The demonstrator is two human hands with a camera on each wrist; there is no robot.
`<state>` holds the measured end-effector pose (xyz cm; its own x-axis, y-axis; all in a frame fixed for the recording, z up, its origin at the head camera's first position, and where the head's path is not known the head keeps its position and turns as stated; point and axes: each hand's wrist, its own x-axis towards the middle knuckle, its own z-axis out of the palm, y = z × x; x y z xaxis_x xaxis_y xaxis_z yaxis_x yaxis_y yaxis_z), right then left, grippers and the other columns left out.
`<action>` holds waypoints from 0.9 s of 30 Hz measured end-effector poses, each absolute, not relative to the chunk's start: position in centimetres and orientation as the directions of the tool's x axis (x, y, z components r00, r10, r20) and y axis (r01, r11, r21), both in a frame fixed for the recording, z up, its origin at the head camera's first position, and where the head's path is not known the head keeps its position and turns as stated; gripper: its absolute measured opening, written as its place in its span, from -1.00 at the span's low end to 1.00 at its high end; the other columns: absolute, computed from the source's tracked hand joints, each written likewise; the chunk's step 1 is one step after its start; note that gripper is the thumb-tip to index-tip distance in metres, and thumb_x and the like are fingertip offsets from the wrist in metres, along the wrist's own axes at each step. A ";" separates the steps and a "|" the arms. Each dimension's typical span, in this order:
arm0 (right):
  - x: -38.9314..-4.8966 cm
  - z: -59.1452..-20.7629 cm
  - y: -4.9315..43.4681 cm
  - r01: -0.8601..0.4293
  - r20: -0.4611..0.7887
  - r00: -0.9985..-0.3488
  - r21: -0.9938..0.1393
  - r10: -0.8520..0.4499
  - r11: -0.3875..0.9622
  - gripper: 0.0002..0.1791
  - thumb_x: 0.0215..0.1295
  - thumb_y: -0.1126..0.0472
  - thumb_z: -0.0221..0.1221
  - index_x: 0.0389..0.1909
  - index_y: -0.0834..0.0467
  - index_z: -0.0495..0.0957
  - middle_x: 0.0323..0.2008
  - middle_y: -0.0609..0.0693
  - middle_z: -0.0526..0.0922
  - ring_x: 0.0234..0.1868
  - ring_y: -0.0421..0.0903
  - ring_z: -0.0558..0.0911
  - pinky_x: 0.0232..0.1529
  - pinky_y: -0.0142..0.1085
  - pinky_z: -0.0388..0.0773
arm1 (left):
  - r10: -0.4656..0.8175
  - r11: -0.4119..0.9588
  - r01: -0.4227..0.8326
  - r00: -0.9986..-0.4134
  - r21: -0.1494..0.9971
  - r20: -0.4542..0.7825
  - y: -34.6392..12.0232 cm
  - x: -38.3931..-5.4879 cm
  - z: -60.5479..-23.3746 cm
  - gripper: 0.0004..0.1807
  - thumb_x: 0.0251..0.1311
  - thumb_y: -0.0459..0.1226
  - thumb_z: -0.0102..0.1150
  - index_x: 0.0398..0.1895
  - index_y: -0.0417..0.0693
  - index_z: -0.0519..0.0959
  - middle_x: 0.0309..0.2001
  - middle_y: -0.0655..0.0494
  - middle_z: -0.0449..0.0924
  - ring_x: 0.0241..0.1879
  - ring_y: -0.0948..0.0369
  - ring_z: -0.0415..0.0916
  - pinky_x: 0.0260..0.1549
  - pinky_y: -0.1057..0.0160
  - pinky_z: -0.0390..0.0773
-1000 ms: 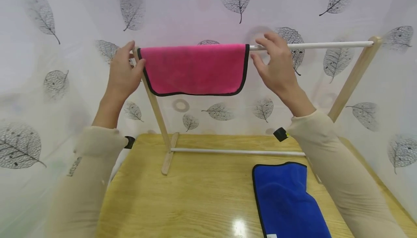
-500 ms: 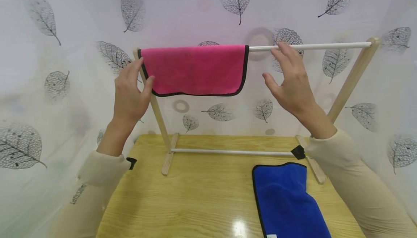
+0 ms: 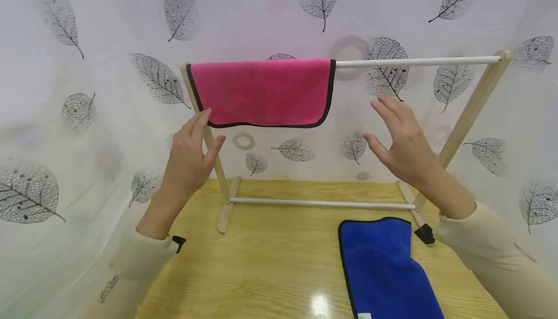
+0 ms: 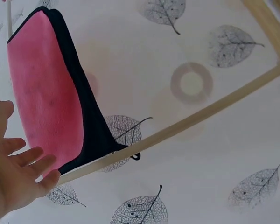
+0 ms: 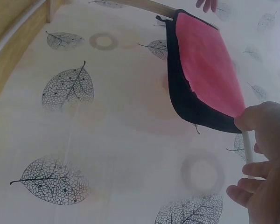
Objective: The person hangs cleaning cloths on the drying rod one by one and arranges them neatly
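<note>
A pink towel [image 3: 261, 93] with black edging hangs folded over the white top rod [image 3: 418, 62] of a wooden rack, at its left end. My left hand [image 3: 189, 156] is in front of the rack's left post, just below the towel's lower left corner, fingers extended and holding nothing. To the right of the towel and below the rod, my right hand [image 3: 405, 144] hovers with thumb and fingers spread, also holding nothing. In the left wrist view the towel [image 4: 46, 88] hangs beyond the loose fingers. The right wrist view shows the towel [image 5: 207, 65] beyond the right hand [image 5: 266, 158].
A blue towel [image 3: 383, 265] with black edging lies on the wooden table [image 3: 261, 261] at the front right. The rack's lower white rod [image 3: 322, 203] joins its two feet near the table's back. A leaf-printed sheet [image 3: 244, 13] surrounds the table.
Both hands have come down and away from the top rod, the right one also moving rightward. The pink towel stays hanging in the same place, and the blue towel has not moved.
</note>
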<state>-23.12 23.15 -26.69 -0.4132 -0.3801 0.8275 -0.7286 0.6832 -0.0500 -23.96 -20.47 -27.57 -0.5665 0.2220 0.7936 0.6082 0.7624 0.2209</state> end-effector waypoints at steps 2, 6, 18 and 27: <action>-22.7 -27.3 23.3 -0.733 0.821 -0.417 -0.050 -0.390 0.679 -0.21 0.14 0.47 0.38 0.42 0.43 0.34 0.40 0.40 0.36 0.43 0.36 0.31 0.51 0.07 0.18 | 0.233 0.763 0.610 -0.570 0.215 0.788 -20.3 -23.6 -28.1 -0.33 0.43 -0.19 0.25 0.48 -0.34 0.33 0.40 -0.30 0.39 0.39 -0.23 0.33 0.35 -0.30 0.29; -22.0 -28.5 23.4 -0.747 0.812 -0.415 -0.047 -0.410 0.663 -0.19 0.11 0.46 0.39 0.42 0.44 0.34 0.37 0.41 0.39 0.40 0.36 0.34 0.50 0.02 0.22 | 0.257 0.765 0.613 -0.572 0.198 0.779 -19.9 -23.0 -29.2 -0.34 0.41 -0.21 0.27 0.46 -0.36 0.36 0.39 -0.30 0.40 0.38 -0.23 0.35 0.34 -0.30 0.30; -20.5 -32.9 23.7 -0.750 0.762 -0.480 -0.099 -0.436 0.654 -0.22 0.26 0.32 0.39 0.45 0.40 0.32 0.38 0.36 0.40 0.39 0.35 0.36 0.50 -0.10 0.23 | 0.354 0.726 0.665 -0.579 0.174 0.735 -18.5 -22.2 -32.5 -0.35 0.34 -0.26 0.35 0.41 -0.37 0.39 0.31 -0.32 0.47 0.30 -0.23 0.43 0.26 -0.29 0.38; -20.0 -35.9 24.5 -0.757 0.737 -0.511 -0.142 -0.443 0.637 -0.34 0.52 0.08 0.21 0.44 0.40 0.33 0.36 0.36 0.42 0.35 0.37 0.38 0.50 -0.45 0.04 | 0.388 0.719 0.662 -0.637 0.214 0.666 -17.2 -21.8 -34.4 -0.35 0.39 -0.21 0.31 0.43 -0.33 0.38 0.31 -0.30 0.46 0.32 -0.21 0.41 0.27 -0.29 0.39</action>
